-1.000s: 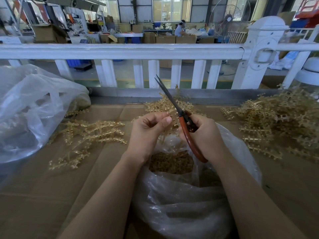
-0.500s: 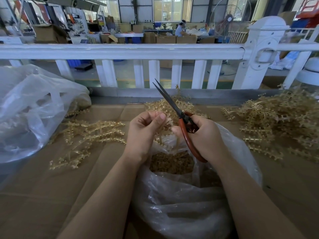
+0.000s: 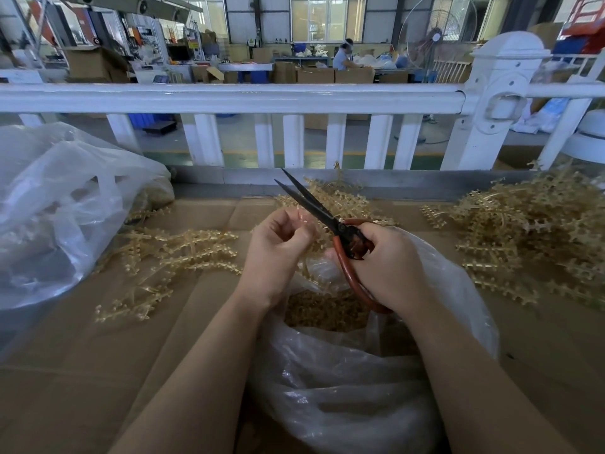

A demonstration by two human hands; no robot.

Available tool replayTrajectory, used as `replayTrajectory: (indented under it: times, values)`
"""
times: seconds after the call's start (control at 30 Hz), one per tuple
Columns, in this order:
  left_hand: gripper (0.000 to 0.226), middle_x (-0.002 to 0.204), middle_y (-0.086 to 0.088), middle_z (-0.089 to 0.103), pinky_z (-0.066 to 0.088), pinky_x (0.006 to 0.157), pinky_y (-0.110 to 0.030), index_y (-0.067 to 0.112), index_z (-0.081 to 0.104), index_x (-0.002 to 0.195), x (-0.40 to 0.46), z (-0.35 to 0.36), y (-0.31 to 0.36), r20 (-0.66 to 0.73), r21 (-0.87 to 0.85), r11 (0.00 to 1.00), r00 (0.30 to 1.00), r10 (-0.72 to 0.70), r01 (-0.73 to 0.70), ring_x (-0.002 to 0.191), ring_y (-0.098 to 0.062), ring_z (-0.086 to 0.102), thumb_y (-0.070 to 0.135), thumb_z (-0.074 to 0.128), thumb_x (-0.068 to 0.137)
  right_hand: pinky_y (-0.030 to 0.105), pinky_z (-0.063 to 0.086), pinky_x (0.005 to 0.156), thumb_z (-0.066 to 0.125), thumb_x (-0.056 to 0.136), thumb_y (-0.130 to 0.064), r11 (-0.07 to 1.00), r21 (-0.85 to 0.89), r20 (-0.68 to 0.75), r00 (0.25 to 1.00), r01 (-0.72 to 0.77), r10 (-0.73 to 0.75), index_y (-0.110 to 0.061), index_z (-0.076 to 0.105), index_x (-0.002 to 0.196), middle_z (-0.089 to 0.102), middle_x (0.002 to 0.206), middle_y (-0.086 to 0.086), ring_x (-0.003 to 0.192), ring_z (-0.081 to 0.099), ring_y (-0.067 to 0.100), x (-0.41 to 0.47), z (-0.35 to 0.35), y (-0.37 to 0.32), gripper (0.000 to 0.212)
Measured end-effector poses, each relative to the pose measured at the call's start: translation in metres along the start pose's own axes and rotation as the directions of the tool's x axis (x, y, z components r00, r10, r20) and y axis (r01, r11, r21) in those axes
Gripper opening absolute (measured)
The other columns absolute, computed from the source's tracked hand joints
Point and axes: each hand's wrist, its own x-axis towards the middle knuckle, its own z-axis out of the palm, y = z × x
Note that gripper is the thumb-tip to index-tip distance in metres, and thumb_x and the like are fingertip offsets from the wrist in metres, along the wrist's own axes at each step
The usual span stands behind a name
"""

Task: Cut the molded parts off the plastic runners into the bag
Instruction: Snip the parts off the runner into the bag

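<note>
My right hand [image 3: 389,267] grips red-handled scissors [image 3: 330,224], their dark blades slightly parted and pointing up and away to the left. My left hand [image 3: 278,247] holds a translucent amber plastic runner [image 3: 306,273] with curled fingers, right beside the blades. Both hands hover over a clear plastic bag [image 3: 360,388] whose mouth shows a heap of cut amber parts [image 3: 324,311]. How much of the runner sits inside my left fist is hidden.
Loose runners [image 3: 176,250] lie on the cardboard-covered table [image 3: 82,371] at left, a big pile of runners [image 3: 537,237] at right, more behind the hands. A large crumpled clear bag [image 3: 59,204] fills the far left. A white railing [image 3: 229,96] borders the table's far edge.
The scissor blades have swung left and lower and opened a little. My left hand has turned, its fingers curling tighter round the runner. The bag stays put.
</note>
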Motion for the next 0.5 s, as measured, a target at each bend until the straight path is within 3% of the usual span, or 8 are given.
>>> replayTrajectory:
  times: [0.13,0.23,0.37,0.5]
  values:
    - [0.019,0.065,0.001,0.053,0.039,0.061,-0.026,0.015,0.061,0.074,-0.0006,0.0000,0.0005,0.041,0.084,0.995,0.998,0.056,-0.060,0.063,-0.016,0.044,0.013,0.064,0.092,0.022,0.049,0.059,0.073,0.082,-0.054,1.000,-0.001,-0.008,1.000,0.023,-0.024,-0.041,0.055,0.069,0.065,0.065,-0.016,0.064,0.061,0.001,0.0006,0.0016,-0.0003,0.026]
    - [0.016,0.066,-0.001,0.056,0.042,0.061,-0.027,0.009,0.066,0.078,-0.0019,0.0004,0.0011,0.056,0.023,0.996,0.994,0.090,-0.091,0.063,-0.019,0.046,0.019,0.069,0.090,0.021,0.051,0.061,0.070,0.082,-0.054,1.000,0.005,-0.002,1.000,0.011,-0.011,-0.038,0.060,0.075,0.067,0.067,-0.015,0.066,0.063,0.001,0.0008,0.0014,0.0003,0.020]
    - [0.034,0.071,-0.009,0.056,0.045,0.065,-0.025,-0.011,0.060,0.083,-0.0010,-0.0018,-0.0019,0.005,-0.047,0.996,0.997,0.077,-0.076,0.066,-0.018,0.049,0.021,0.068,0.088,0.023,0.052,0.061,0.067,0.071,-0.072,0.996,0.082,0.000,1.000,-0.020,0.020,-0.033,0.069,0.084,0.069,0.070,-0.020,0.066,0.064,-0.001,0.0000,0.0013,0.0003,0.041]
    - [0.011,0.066,0.000,0.062,0.049,0.065,-0.020,0.010,0.069,0.076,0.0014,-0.0066,-0.0018,-0.053,-0.160,0.987,0.998,-0.028,0.019,0.063,-0.011,0.054,0.017,0.071,0.085,0.019,0.046,0.064,0.059,0.059,-0.090,0.996,0.080,0.004,0.999,-0.035,0.035,-0.038,0.064,0.091,0.068,0.078,-0.024,0.077,0.061,-0.006,-0.0010,-0.0011,-0.0009,0.061]
